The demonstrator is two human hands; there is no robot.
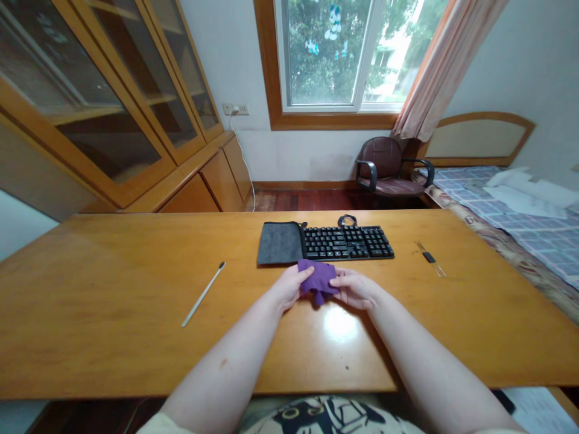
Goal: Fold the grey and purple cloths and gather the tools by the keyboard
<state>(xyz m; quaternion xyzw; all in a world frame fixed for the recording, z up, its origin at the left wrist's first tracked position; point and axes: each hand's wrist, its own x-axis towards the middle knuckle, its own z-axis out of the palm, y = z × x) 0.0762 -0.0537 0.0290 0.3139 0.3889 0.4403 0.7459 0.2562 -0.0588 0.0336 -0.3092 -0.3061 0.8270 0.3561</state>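
- Wooden desk (113, 301), broad and glossy, fills a bedroom; window light glares off its varnish just before the person seated at it.
- Both bare hands meet over the desk's middle, just in front of the keyboard (346, 242), each gripping one small purple cloth (319, 279).
- Left hand (289, 287) pinches the cloth's left edge, thumb on top; right hand (355, 289) curls around its right side.
- The cloth is soft and crumpled, bunched between the two hands, its far edge close to the keyboard's front.
- One black keyboard lies flat, rectangular, with a coiled cable (347, 220) at its far edge.
- One grey pad (280, 243), felt-like and rectangular, lies touching the keyboard's left end.
- One thin pale stick (203, 293) lies slantwise well to the left.
- One small slender tool (430, 258) with a dark middle lies to the right; what it is cannot be told.
- Glass-fronted wooden cabinets (113, 102) line the left wall; what they hold cannot be made out.
- One maroon armchair (389, 169) stands under the window (335, 54), beside a peach curtain (434, 72).
- One bed (525, 223) with a checked cover holds folded white linen (529, 191).
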